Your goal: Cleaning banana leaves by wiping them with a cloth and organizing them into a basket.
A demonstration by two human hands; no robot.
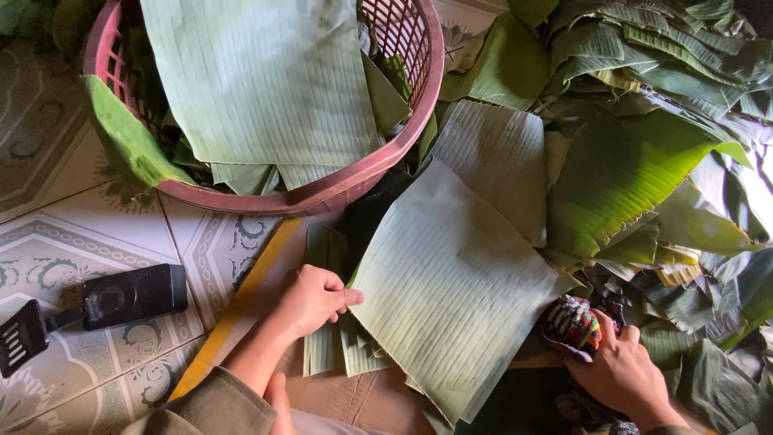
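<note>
Left hand [310,300] on banana leaf [451,282]

Pink basket [403,153] and leaf pile [644,161] run off-frame.

Pink basket [419,89], perhaps black phone [133,296]
</note>
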